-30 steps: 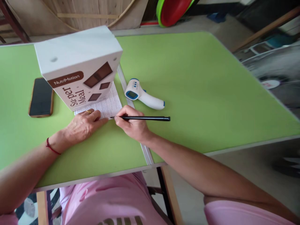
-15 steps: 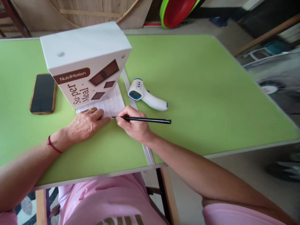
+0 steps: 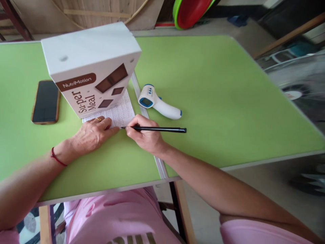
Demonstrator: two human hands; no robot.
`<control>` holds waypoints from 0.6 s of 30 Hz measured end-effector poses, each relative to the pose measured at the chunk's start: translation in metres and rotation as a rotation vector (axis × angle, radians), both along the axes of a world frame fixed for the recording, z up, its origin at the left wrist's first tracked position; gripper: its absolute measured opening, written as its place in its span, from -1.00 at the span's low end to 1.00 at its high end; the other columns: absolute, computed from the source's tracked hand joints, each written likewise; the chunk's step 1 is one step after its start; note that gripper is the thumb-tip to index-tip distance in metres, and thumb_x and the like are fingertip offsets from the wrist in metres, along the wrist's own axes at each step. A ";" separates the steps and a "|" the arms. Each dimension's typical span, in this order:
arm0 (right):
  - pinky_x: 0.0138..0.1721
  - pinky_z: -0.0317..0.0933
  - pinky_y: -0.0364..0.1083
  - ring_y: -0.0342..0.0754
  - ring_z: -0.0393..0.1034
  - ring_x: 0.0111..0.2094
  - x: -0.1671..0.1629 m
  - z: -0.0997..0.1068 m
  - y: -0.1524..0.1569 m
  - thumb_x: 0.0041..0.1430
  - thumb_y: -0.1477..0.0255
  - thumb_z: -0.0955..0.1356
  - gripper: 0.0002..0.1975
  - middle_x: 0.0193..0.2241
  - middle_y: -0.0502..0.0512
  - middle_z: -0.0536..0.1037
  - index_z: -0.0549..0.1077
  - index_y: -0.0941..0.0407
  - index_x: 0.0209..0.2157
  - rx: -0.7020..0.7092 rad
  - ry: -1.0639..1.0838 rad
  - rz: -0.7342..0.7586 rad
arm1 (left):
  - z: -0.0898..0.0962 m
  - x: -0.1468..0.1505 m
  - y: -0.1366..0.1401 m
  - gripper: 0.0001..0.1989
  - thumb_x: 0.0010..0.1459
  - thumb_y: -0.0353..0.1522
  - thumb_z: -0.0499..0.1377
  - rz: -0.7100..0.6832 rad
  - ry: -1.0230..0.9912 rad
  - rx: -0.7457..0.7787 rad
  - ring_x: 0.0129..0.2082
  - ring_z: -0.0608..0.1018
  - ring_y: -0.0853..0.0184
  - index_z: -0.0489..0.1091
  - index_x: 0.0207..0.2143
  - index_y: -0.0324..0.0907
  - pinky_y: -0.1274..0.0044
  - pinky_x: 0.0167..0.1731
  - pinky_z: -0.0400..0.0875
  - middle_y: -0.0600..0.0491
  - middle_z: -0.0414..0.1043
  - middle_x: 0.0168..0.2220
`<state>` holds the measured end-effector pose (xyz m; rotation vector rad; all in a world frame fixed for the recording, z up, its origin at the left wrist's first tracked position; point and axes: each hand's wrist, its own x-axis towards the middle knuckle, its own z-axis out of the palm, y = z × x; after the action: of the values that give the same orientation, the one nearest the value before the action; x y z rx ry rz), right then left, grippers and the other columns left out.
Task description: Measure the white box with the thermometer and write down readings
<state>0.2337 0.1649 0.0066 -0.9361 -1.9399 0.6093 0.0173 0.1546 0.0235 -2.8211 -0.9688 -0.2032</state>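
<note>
My right hand (image 3: 146, 135) is closed round a black pen (image 3: 162, 129), its tip at the lower edge of a sheet of paper (image 3: 123, 113) covered in small handwriting. Flat on that sheet's near edge rests my left hand (image 3: 92, 134), fingers stretched out, a ring on one of them. The left fingertip lies close to the pen tip. A tall white box (image 3: 92, 51) printed "NutriMotion Su-per Meal" stands upright just beyond my left hand and hides part of the paper.
Right of the box lies a white and blue infrared thermometer (image 3: 158, 103). A phone (image 3: 45, 101) in a brown case is on the left. All sit on a green folding table (image 3: 215, 95) with a metal seam. A fan (image 3: 294, 91) stands beyond its right edge.
The view has shifted very slightly. The pen's rear end has tipped a little upward in the picture; both hands stay in almost the same place.
</note>
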 end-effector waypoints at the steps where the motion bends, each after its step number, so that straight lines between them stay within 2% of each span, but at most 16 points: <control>1: -0.60 0.02 -0.21 -0.25 0.12 -0.64 0.000 0.000 0.000 0.11 0.51 0.33 -0.79 -0.67 -0.15 0.29 0.23 0.08 -0.54 0.000 0.002 -0.006 | 0.000 0.000 0.000 -0.70 0.35 -0.45 -0.08 0.000 0.003 0.002 -0.39 0.43 0.30 0.39 -0.02 -0.14 0.55 -0.49 0.35 -0.03 0.35 -0.31; 18: -0.58 0.03 -0.18 -0.22 0.10 -0.63 0.000 0.001 0.000 0.08 0.47 0.32 -0.80 -0.67 -0.13 0.29 0.21 0.07 -0.55 -0.068 -0.037 -0.039 | 0.001 0.000 0.000 -0.69 0.37 -0.45 -0.10 0.004 0.007 -0.013 -0.38 0.43 0.31 0.39 -0.02 -0.14 0.55 -0.47 0.35 -0.03 0.35 -0.31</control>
<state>0.2340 0.1649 0.0076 -1.0311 -1.9392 0.6431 0.0173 0.1544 0.0247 -2.8297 -0.9772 -0.1866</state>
